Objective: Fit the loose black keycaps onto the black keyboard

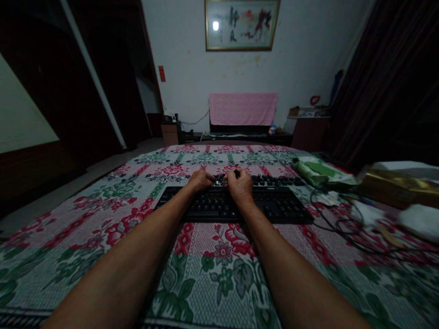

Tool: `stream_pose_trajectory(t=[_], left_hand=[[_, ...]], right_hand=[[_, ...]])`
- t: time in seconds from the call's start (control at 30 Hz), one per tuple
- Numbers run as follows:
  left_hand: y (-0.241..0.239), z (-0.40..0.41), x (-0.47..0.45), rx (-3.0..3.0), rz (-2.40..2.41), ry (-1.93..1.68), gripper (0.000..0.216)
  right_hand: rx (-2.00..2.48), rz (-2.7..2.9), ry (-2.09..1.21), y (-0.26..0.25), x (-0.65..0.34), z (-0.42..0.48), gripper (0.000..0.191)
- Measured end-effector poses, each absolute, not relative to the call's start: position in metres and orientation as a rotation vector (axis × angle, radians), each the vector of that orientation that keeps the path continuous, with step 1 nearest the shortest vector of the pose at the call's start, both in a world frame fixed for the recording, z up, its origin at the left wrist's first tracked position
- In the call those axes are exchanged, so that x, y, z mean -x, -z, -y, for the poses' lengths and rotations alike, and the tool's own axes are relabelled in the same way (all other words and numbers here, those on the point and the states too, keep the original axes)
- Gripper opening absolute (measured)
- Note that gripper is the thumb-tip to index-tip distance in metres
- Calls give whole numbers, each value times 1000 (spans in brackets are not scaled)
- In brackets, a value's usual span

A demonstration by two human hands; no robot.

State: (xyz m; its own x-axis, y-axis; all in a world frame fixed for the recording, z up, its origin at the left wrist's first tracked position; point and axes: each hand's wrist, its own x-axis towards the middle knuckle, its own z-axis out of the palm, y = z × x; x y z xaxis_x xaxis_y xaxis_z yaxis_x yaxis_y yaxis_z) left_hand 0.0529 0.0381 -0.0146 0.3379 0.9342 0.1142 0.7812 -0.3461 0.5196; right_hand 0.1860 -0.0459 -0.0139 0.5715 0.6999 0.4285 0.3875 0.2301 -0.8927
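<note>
A black keyboard (274, 205) lies on a bed covered with a red, green and white floral sheet (212, 265). Both my arms reach forward over it. My left hand (199, 180) rests at the keyboard's far edge with its fingers curled down. My right hand (240, 185) sits right beside it, fingers bent and pinched over a small cluster of loose-looking key parts (220, 179) between the two hands. What exactly the fingers hold is too small and dark to name.
A black cable (338, 224) loops off the keyboard's right side. Green-and-white packaging (318, 171), a gold box (394, 187) and white items (418, 221) lie on the right. A pink-draped TV stand (243, 109) stands by the far wall.
</note>
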Motion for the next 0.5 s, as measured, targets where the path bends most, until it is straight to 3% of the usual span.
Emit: stream_pose_trajectory(t=[0.5], left_hand=[[-10, -18, -35, -2192, -1633, -728, 35]], right_hand=[[1345, 1124, -270, 15, -180, 44, 19]])
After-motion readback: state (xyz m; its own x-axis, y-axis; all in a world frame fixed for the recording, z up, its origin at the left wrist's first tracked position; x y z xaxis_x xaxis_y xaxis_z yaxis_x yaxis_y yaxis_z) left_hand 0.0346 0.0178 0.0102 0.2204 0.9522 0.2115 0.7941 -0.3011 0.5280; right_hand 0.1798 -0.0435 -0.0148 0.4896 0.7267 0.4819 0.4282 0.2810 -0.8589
